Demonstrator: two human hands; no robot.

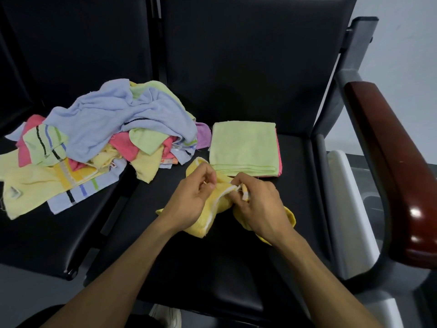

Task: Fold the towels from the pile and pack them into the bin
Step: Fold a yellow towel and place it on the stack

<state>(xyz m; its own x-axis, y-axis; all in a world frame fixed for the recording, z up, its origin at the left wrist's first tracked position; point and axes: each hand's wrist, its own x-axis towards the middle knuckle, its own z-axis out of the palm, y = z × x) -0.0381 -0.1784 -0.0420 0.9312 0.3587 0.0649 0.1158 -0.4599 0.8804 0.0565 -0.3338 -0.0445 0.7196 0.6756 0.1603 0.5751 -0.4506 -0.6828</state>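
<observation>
Head view, looking down on two black chair seats (236, 256) side by side. Left hand (194, 197) and right hand (257, 204) close together over the nearer seat, each grip pinched shut on the white-trimmed hem of a crumpled yellow towel (217, 207). Towel bunched directly beneath and between both grips, long axis running roughly from one hand to the other, loose ends spilling out past each wrist. Pinch points almost touching, so probably hunting for corners; spreading outward along that axis looks like what the next move calls for, neither hand nearer than the other. Just beyond the right grip, touching the towel's far edge, a folded stack (244, 147) with a green towel on top and pink showing under it. Beyond and left of the left grip, the unfolded pile (99, 138) across the seam onto the neighbouring seat. No bin clearly identifiable; only a pale curved shape (350, 209) low to the right, beside a dark red armrest (390, 162)
</observation>
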